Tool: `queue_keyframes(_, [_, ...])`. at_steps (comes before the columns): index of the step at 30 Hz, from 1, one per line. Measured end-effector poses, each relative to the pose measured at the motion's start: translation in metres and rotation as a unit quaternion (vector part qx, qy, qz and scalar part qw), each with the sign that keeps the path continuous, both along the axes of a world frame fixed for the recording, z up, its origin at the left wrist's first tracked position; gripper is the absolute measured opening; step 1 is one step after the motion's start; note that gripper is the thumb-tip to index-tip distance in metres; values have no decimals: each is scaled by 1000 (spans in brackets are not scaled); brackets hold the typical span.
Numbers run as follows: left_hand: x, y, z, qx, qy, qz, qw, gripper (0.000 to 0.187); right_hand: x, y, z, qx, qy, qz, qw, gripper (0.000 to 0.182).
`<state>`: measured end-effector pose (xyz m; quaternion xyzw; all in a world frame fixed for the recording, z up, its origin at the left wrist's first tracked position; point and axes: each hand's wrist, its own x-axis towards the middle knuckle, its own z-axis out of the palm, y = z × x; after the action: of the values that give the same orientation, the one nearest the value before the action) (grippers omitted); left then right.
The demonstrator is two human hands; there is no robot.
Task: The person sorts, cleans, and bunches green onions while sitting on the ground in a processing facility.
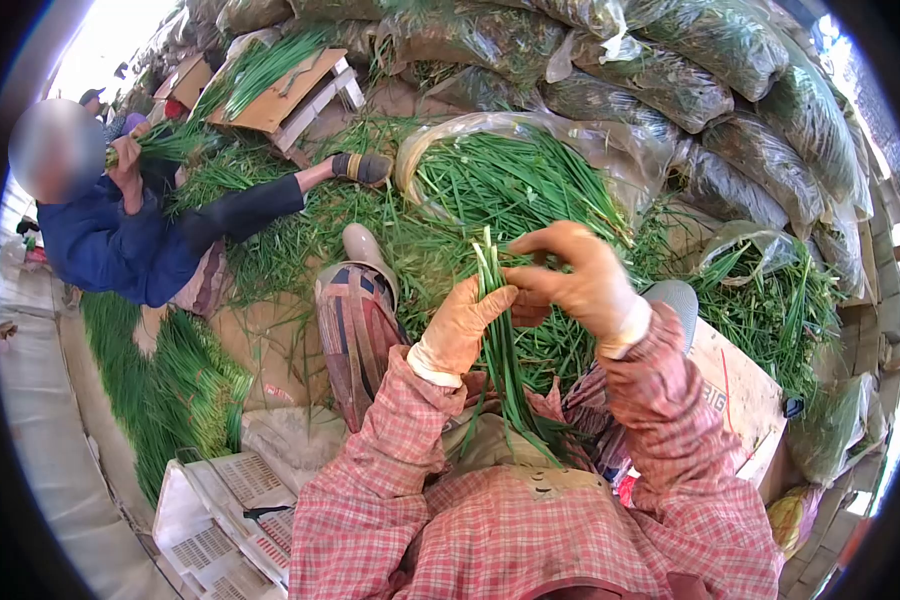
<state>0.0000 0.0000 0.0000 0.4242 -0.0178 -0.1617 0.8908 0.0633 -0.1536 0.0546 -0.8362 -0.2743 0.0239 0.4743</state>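
My left hand (457, 325), in a pale orange glove, is closed around a small bunch of chives (503, 375). Their pale cut ends point up and away from me, and the green leaves hang down toward my lap. My right hand (582, 275), gloved alike and slightly blurred, is just right of the pale ends. Its fingers are curved and spread, with nothing visible between them. Beyond both hands, a heap of loose chives (515, 175) lies in an opened clear plastic bag (625, 160).
At the left, a co-worker (120, 235) in dark blue holds greens. Chives (170, 385) lie in rows nearby. A tilted wooden board (280, 95) stands farther back. Filled plastic sacks (660, 80) are stacked behind. More greens (770, 310) and a board (735, 395) are at the right.
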Motion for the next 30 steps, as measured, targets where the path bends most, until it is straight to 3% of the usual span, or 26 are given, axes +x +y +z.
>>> queue_keyframes(1, [1,3,2,21,-10,2,1000,38,5,12,-2,-30,-37,44,998,18])
queue_keyframes(5, [-3,-1,8,-17,-5,9,1000,33,15,14,-7,32,163,89,982,20])
queue_keyframes(7, [-8,1,3,-14,40,-6,999,31,20,11,-1,-67,-63,82,992,13])
queue_keyframes(9, [-9,0,-1,-19,55,-20,998,30,30,1,5,-156,-234,24,959,9])
queue_keyframes(11, [-9,4,-4,-19,46,-31,998,30,58,-15,4,-61,-266,-78,959,9])
queue_keyframes(13, [-8,2,-7,-32,38,-26,998,29,80,-28,15,-213,-301,-172,914,14])
queue_keyframes(15, [-4,4,-12,-10,20,-42,999,29,94,-21,17,-189,-339,-78,918,29])
queue_keyframes(17, [-3,2,-4,65,5,-38,997,30,89,5,22,2,-204,133,970,44])
queue_keyframes(19, [-5,-6,7,43,43,-4,998,25,72,29,16,11,-25,283,959,44])
queue_keyframes(21, [1,5,-20,-11,64,38,997,23,55,47,2,-161,166,425,875,45])
queue_keyframes(24, [3,21,-10,-52,93,96,990,21,53,40,5,-69,115,370,919,41])
queue_keyframes(25, [13,43,-10,-70,78,121,987,21,76,42,-12,83,77,313,943,45])
queue_keyframes(26, [20,67,-4,-95,33,179,979,21,77,2,14,72,-11,267,961,34])
queue_keyframes(27, [23,93,6,-219,-28,178,959,24,80,-14,13,236,159,226,932,37])
queue_keyframes(29, [28,140,30,-306,-107,216,921,29,68,-62,14,361,231,167,888,46])
queue_keyframes(30, [28,160,38,-307,-152,215,914,29,65,-92,4,311,239,124,911,49])
